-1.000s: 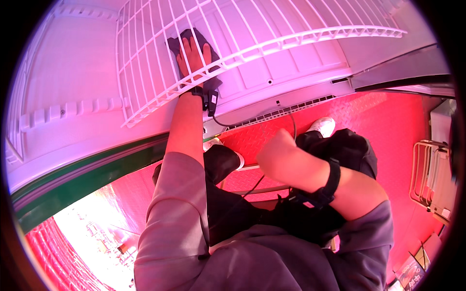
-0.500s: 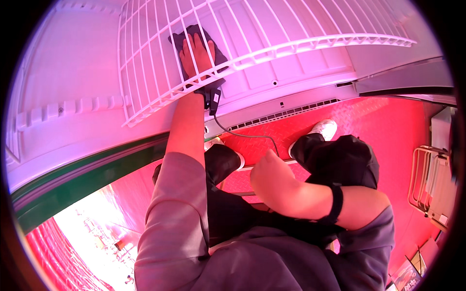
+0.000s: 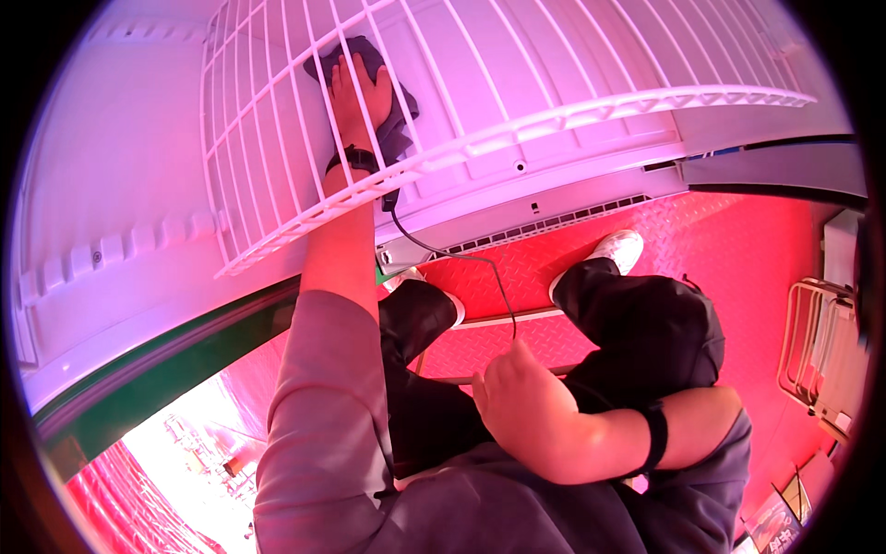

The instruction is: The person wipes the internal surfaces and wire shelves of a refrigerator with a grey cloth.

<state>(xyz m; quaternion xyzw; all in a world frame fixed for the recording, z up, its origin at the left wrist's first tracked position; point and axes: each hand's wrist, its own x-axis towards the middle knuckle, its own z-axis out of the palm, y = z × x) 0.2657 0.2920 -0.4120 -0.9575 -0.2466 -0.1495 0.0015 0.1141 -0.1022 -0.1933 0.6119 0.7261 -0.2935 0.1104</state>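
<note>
My left hand point(image 3: 358, 92) lies flat, fingers stretched, on a dark grey cloth point(image 3: 401, 118), seen through the bars of a white wire shelf point(image 3: 517, 111) against the white cabinet interior point(image 3: 120, 148). A black band with a small device point(image 3: 349, 159) is on that wrist, with a dark cable point(image 3: 443, 251) hanging from it. My right hand point(image 3: 517, 397) is closed, held low over my lap beside that cable; what it holds, if anything, is hidden.
A vent strip point(image 3: 544, 226) runs along the cabinet's front edge, beside green trim point(image 3: 138, 369). My shoes point(image 3: 616, 251) are on red checker-plate flooring point(image 3: 738, 249). A folded metal stand point(image 3: 812, 342) and boards point(image 3: 789, 512) are at right. Bright glare fills the lower left.
My left hand and cloth have slid farther in, up the frame, bringing the wristband under the shelf. My closed right hand has come down and back toward my body.
</note>
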